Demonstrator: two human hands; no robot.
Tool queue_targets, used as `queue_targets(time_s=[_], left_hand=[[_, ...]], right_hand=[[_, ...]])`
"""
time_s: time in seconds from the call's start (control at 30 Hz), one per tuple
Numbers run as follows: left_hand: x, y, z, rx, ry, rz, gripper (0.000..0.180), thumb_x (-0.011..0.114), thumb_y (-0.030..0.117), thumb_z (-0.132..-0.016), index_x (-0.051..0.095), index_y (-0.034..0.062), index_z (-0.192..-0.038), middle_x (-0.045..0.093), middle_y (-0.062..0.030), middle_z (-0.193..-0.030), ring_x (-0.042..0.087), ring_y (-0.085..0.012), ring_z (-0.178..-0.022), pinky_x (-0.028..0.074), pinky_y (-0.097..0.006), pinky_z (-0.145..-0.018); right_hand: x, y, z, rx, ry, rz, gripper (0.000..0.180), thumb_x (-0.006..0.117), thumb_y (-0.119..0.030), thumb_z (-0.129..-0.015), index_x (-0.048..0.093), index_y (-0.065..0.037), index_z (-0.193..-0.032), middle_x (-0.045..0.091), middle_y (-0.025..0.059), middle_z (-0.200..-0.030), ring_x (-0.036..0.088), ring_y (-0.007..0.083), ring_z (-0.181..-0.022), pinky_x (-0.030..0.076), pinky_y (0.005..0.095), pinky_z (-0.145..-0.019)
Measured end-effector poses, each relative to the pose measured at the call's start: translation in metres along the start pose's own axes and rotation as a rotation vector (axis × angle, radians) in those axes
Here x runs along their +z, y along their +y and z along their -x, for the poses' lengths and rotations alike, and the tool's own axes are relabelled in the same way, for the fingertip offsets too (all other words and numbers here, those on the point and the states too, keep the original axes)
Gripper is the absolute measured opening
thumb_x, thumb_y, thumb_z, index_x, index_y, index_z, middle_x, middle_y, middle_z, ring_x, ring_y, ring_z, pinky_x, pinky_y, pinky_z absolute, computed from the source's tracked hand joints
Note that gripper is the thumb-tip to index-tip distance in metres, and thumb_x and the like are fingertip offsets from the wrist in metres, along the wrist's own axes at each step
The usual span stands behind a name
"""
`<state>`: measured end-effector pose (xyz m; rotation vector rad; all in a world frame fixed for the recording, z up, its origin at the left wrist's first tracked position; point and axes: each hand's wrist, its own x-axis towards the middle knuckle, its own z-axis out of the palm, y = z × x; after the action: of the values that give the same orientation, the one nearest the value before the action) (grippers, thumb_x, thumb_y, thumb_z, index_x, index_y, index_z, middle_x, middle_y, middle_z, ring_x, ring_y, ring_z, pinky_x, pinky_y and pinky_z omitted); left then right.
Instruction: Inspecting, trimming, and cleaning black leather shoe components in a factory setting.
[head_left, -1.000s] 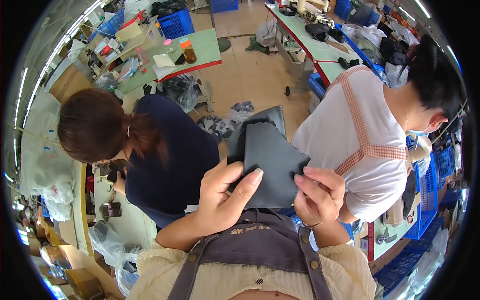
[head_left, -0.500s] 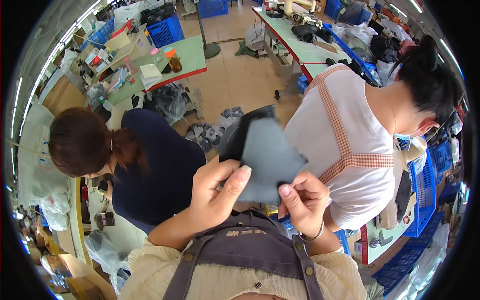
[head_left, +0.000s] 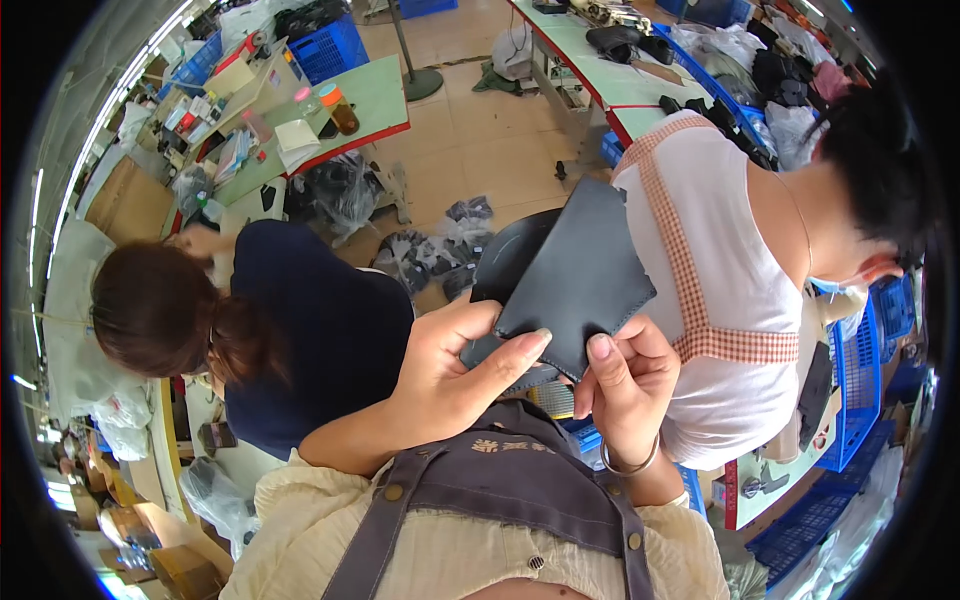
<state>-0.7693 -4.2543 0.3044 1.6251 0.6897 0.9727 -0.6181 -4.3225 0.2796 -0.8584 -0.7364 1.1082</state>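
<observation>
A dark grey piece of leather-like material (head_left: 570,270), cut with a curved edge, is held up in front of my chest. My left hand (head_left: 450,370) grips its lower left edge, thumb on top. My right hand (head_left: 625,385) pinches its lower right edge; a bangle sits on that wrist. A second dark piece shows behind the first one. I wear a cream shirt and a brown apron (head_left: 500,480).
A person in a dark blue top (head_left: 320,330) bends over at my left. Another in a white top with checked trim (head_left: 740,290) sits at my right. Green tables (head_left: 375,95) with clutter, blue crates (head_left: 335,45) and dark scraps on the floor (head_left: 440,245) lie beyond.
The dark piece has stayed between both hands and has been shifted and turned slightly. The person at my left has bent further down and away.
</observation>
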Motion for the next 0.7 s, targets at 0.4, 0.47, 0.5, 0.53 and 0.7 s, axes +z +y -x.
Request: queue_targets(time_s=[0.4, 0.47, 0.5, 0.53, 0.7], left_hand=[[-0.009, -0.023, -0.01, 0.34, 0.302, -0.384, 0.015, 0.068, 0.006, -0.074, 0.055, 0.0004, -0.068, 0.053, -0.0088, -0.063, 0.052, -0.0171, -0.054, 0.036, -0.027, -0.047], [-0.017, -0.05, -0.022, 0.279, 0.463, -0.541, 0.019, 0.065, 0.006, -0.075, 0.051, 0.0014, -0.064, 0.049, -0.0111, -0.061, 0.049, -0.0252, -0.051, 0.036, -0.031, -0.047], [-0.026, -0.072, -0.034, 0.254, 0.511, -0.624, 0.019, 0.063, 0.008, -0.076, 0.05, 0.0013, -0.064, 0.048, -0.0134, -0.061, 0.048, -0.0298, -0.052, 0.037, -0.034, -0.048], [-0.034, -0.102, -0.045, 0.23, 0.553, -0.698, 0.02, 0.061, 0.01, -0.077, 0.049, 0.0013, -0.063, 0.047, -0.0157, -0.061, 0.047, -0.0345, -0.053, 0.037, -0.037, -0.049], [-0.097, -0.292, -0.03, -0.288, 0.489, -0.828, 0.031, 0.059, 0.021, -0.076, 0.047, -0.0037, -0.063, 0.047, -0.0234, -0.06, 0.05, -0.0369, -0.057, 0.037, -0.041, -0.053]], right_hand=[[0.003, 0.029, -0.02, 0.092, -0.128, 0.011, 0.017, 0.056, -0.002, -0.084, 0.047, 0.001, -0.097, 0.062, 0.0125, -0.075, 0.055, 0.0097, -0.05, 0.045, 0.0193, -0.044], [-0.003, 0.043, -0.023, 0.252, -0.244, -0.026, 0.016, 0.054, -0.005, -0.086, 0.047, 0.0, -0.1, 0.063, 0.0106, -0.077, 0.057, 0.0095, -0.057, 0.047, 0.0199, -0.05], [-0.009, 0.058, -0.023, 0.311, -0.273, 0.026, 0.014, 0.052, -0.006, -0.088, 0.049, 0.0, -0.1, 0.063, 0.0094, -0.077, 0.058, 0.0092, -0.06, 0.047, 0.0203, -0.053], [-0.018, 0.075, -0.022, 0.367, -0.29, 0.083, 0.013, 0.05, -0.007, -0.089, 0.05, 0.0, -0.1, 0.063, 0.0082, -0.077, 0.058, 0.009, -0.063, 0.048, 0.0206, -0.056], [-0.05, 0.135, -0.023, 0.319, -0.38, 0.707, 0.014, 0.054, -0.009, -0.085, 0.056, 0.001, -0.094, 0.064, 0.0117, -0.078, 0.063, 0.0163, -0.069, 0.049, 0.0265, -0.061]])
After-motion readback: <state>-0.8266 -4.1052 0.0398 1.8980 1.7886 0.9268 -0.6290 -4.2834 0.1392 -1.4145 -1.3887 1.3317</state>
